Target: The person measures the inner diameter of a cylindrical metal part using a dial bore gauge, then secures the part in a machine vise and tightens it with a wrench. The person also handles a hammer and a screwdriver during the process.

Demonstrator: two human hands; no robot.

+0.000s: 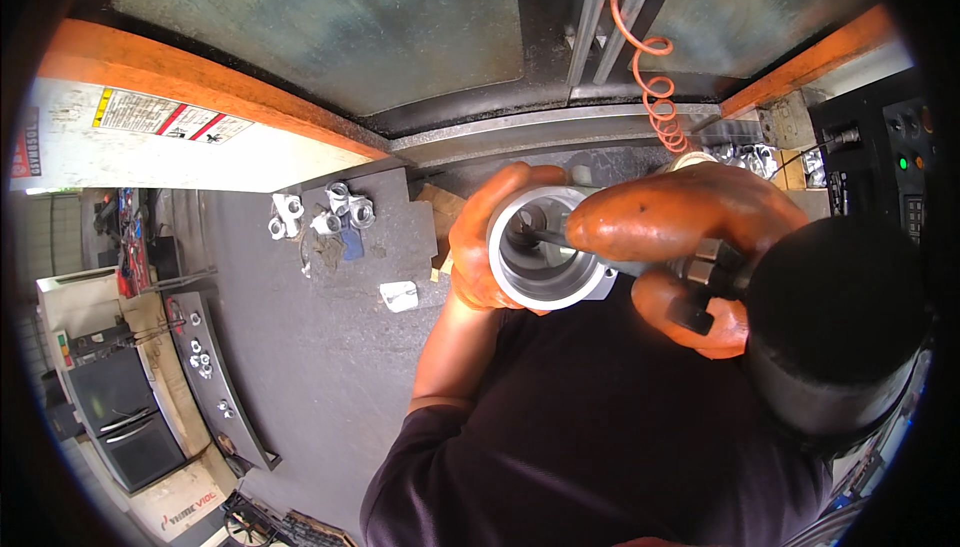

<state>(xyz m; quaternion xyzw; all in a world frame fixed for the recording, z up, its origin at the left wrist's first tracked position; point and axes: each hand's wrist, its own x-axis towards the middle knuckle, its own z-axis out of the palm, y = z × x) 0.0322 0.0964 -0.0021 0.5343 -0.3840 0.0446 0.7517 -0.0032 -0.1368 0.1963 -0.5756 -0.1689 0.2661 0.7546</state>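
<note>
A machined aluminium cylindrical fitting (540,252) (open bore facing the camera) is held up close before the chest. The left hand (480,247) is clamped around its outer wall; the right hand (690,237) grips an air blow gun (700,282), its nozzle inside the bore. Similar metal fittings (325,215) lie on the dark shelf (400,222) beyond.

A machine shop: a big machine's sliding glass door (330,27) with orange trim, a coiled orange air hose (655,87), a button control panel (905,177), and machined metal fittings (325,215) (silvery, unfinished-looking).
</note>
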